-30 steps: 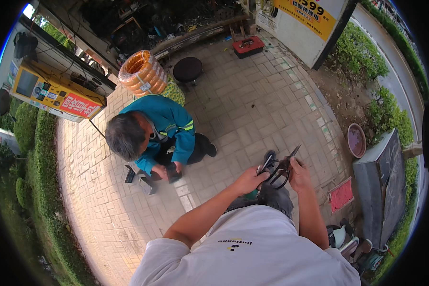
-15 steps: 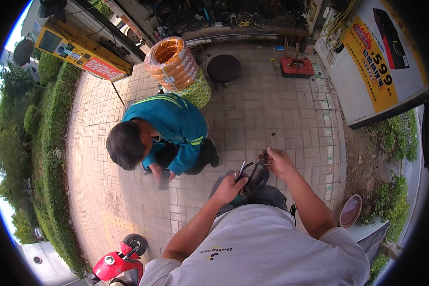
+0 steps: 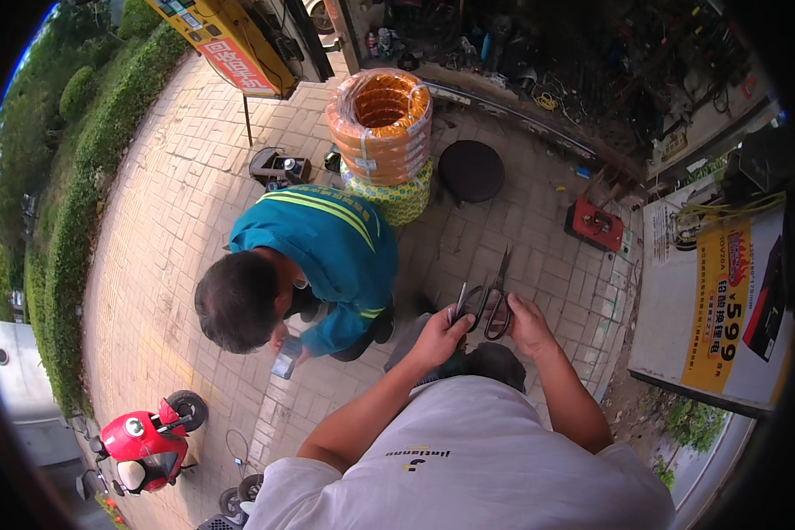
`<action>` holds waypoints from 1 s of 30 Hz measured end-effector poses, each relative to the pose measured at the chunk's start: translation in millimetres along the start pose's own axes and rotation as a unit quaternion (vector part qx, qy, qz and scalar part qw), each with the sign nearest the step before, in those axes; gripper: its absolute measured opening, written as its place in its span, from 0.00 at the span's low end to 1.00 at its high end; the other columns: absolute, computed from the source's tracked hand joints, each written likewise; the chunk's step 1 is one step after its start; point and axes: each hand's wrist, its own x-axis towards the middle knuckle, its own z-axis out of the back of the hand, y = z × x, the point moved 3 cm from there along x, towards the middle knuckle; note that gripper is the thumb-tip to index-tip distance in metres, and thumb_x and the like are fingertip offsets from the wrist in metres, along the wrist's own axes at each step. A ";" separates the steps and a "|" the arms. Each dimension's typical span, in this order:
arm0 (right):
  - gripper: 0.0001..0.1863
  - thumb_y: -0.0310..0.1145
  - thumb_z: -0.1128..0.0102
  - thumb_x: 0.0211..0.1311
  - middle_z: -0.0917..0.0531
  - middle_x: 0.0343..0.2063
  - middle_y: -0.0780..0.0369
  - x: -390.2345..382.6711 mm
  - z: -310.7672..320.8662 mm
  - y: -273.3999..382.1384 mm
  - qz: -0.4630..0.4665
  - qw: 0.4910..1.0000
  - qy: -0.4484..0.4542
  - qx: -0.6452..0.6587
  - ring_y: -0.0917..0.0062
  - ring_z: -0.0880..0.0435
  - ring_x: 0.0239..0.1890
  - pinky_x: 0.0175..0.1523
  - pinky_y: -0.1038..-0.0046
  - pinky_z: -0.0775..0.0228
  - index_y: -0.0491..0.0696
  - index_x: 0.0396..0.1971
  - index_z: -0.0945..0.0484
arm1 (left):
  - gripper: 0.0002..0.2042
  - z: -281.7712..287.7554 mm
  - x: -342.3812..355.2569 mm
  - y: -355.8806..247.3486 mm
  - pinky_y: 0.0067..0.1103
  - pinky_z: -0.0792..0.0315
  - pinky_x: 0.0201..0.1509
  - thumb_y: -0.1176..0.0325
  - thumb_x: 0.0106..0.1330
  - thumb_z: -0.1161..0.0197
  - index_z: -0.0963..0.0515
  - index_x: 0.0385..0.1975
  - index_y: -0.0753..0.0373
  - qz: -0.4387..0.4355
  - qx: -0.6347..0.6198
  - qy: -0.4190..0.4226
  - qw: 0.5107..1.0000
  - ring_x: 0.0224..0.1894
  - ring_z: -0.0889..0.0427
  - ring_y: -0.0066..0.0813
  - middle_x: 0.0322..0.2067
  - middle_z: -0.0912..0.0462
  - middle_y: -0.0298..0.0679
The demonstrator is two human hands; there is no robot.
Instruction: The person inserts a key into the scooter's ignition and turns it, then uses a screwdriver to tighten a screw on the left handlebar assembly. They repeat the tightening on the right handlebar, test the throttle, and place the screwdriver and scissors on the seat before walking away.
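In front of my body I have a pair of dark scissors (image 3: 498,309), their blades pointing away from me. My left hand (image 3: 437,341) is closed around a slim tool with a silver shaft (image 3: 460,297), its thumb beside one of the scissors' handle loops. The lower part of that tool is hidden in my fist. My right hand (image 3: 528,327) grips the other handle loop from the right side. To my left a crouching person (image 3: 314,256) in a teal jacket with yellow stripes holds a phone-like flat object (image 3: 286,357).
Beyond the person, orange coiled tubing (image 3: 382,132) sits on a yellow-green wrapped bundle (image 3: 404,196). Nearby are a round black stool (image 3: 471,170) and a red toolbox (image 3: 594,224). A red scooter (image 3: 146,443) stands at lower left, and a sign board (image 3: 707,300) at right.
My view has turned to the right. My right hand has shifted from the scissors' blade end to a handle loop, and the blades now point away. The silver-shafted tool stays in my left hand.
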 end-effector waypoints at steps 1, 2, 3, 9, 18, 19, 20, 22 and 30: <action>0.18 0.45 0.44 0.73 0.16 0.42 0.63 16.1 -18.3 7.8 0.008 0.999 0.046 -0.016 0.76 0.18 0.41 0.46 0.71 0.27 0.46 0.50 0.23 | 0.08 5.6 16.6 -14.4 0.17 0.34 0.29 0.64 0.76 0.44 0.25 0.40 0.62 -0.011 -0.011 -0.012 1.000 0.24 0.31 0.14 0.24 0.27 0.27; 0.18 0.44 0.44 0.73 0.16 0.43 0.64 32.8 -34.4 13.5 0.013 0.999 0.046 0.004 0.76 0.18 0.42 0.46 0.71 0.27 0.46 0.51 0.23 | 0.08 12.5 28.4 -23.9 0.18 0.34 0.29 0.64 0.76 0.44 0.25 0.40 0.63 -0.033 0.017 -0.032 0.999 0.24 0.31 0.14 0.24 0.27 0.27; 0.18 0.44 0.44 0.73 0.16 0.44 0.64 50.8 -50.2 21.1 0.017 0.999 0.047 0.023 0.76 0.18 0.43 0.47 0.71 0.27 0.46 0.52 0.24 | 0.09 19.0 40.5 -32.9 0.18 0.34 0.29 0.64 0.76 0.44 0.25 0.40 0.63 -0.053 0.044 -0.053 0.996 0.25 0.31 0.15 0.24 0.27 0.27; 0.17 0.40 0.44 0.72 0.17 0.48 0.57 155.2 -109.4 90.7 -0.116 0.971 0.201 0.057 0.72 0.17 0.48 0.52 0.68 0.25 0.45 0.52 0.25 | 0.12 75.4 91.5 -73.0 0.24 0.32 0.30 0.61 0.74 0.43 0.26 0.37 0.65 -0.049 0.062 -0.144 0.986 0.24 0.29 0.22 0.22 0.25 0.34; 0.15 0.39 0.47 0.74 0.15 0.41 0.59 372.0 -244.4 136.9 -0.222 0.892 0.256 -0.299 0.72 0.15 0.42 0.43 0.70 0.22 0.44 0.49 0.24 | 0.14 161.6 135.5 -100.8 0.23 0.30 0.28 0.59 0.77 0.48 0.26 0.42 0.67 0.019 -0.183 -0.368 0.911 0.22 0.29 0.22 0.23 0.29 0.32; 0.15 0.40 0.47 0.75 0.15 0.40 0.61 401.3 -263.8 130.1 -0.194 0.907 0.268 -0.260 0.74 0.15 0.40 0.42 0.71 0.22 0.44 0.50 0.24 | 0.15 164.6 136.3 -99.9 0.23 0.29 0.28 0.58 0.77 0.49 0.26 0.42 0.66 0.020 -0.248 -0.400 0.882 0.21 0.30 0.23 0.22 0.31 0.31; 0.15 0.40 0.48 0.75 0.15 0.39 0.63 426.0 -282.6 122.0 -0.166 0.921 0.277 -0.220 0.75 0.15 0.38 0.41 0.72 0.23 0.45 0.50 0.24 | 0.15 163.3 133.5 -99.0 0.23 0.28 0.28 0.58 0.78 0.50 0.27 0.43 0.65 0.022 -0.311 -0.430 0.847 0.21 0.30 0.23 0.21 0.34 0.30; 0.16 0.40 0.46 0.73 0.15 0.31 0.63 469.3 -320.9 113.1 -0.094 0.897 0.259 -0.344 0.77 0.17 0.32 0.39 0.73 0.27 0.43 0.46 0.20 | 0.15 158.5 134.5 -99.6 0.27 0.26 0.30 0.58 0.78 0.52 0.27 0.43 0.65 0.009 -0.363 -0.451 0.815 0.22 0.29 0.26 0.20 0.38 0.32; 0.12 0.38 0.44 0.73 0.17 0.33 0.64 625.7 -446.7 5.9 0.019 0.879 0.319 -0.354 0.82 0.21 0.28 0.32 0.79 0.29 0.44 0.42 0.22 | 0.15 109.1 154.2 -111.0 0.26 0.26 0.30 0.61 0.77 0.53 0.26 0.44 0.68 0.010 -0.497 -0.589 0.638 0.22 0.28 0.25 0.19 0.35 0.32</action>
